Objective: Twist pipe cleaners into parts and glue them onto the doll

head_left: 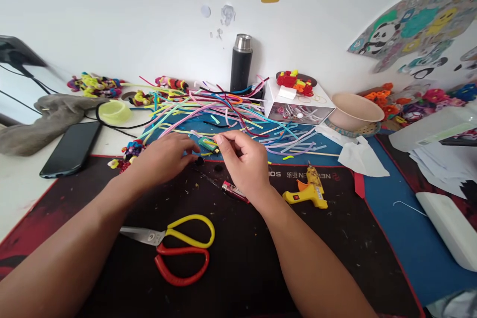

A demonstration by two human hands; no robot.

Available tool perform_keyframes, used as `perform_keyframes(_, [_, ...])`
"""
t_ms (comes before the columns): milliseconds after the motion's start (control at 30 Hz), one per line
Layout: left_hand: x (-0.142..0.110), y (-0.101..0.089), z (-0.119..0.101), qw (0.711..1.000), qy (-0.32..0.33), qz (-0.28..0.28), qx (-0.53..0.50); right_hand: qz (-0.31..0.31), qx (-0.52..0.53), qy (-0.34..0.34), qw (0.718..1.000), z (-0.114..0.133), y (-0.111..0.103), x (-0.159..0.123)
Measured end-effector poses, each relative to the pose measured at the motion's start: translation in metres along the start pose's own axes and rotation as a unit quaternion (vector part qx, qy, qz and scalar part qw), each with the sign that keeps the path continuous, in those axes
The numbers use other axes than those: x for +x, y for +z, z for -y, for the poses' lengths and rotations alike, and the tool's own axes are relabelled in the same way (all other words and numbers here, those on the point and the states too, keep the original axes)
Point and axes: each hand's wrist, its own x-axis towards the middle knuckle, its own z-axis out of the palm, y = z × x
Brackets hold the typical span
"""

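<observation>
My left hand (166,156) is over the back of the dark mat (238,248), thumb and fingers curved and a little apart. Close to its fingertips lies a small black piece (199,161). My right hand (246,161) is closed in a pinch, and what sits between its fingertips is too small to make out. Just left of those fingertips is a small green item (208,145), partly hidden. A red lighter (234,192) rests under the right hand's wrist side. Scissors (179,248) with one yellow and one red handle lie nearer me.
A yellow glue gun (307,191) lies right of my right forearm. Behind my hands spreads a pile of coloured pipe cleaners (223,107). A black flask (241,64), a white box (298,99) and a bowl (356,109) stand behind. A phone (72,149) is at the left.
</observation>
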Motion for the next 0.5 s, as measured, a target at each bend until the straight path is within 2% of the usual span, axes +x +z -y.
perform_keyframes(300, [-0.002, 0.007, 0.000, 1.000, 0.009, 0.017, 0.001, 0.011, 0.000, 0.025, 1.000, 0.000, 0.003, -0.003])
perform_keyframes(400, [-0.003, 0.001, 0.000, 0.997, -0.018, -0.010, -0.079, 0.031, 0.013, 0.058, 0.998, -0.001, 0.004, -0.003])
perform_keyframes(500, [-0.004, -0.012, -0.005, 0.974, -0.067, -0.034, -0.212, 0.071, 0.035, 0.105, 0.991, -0.003, 0.006, -0.002])
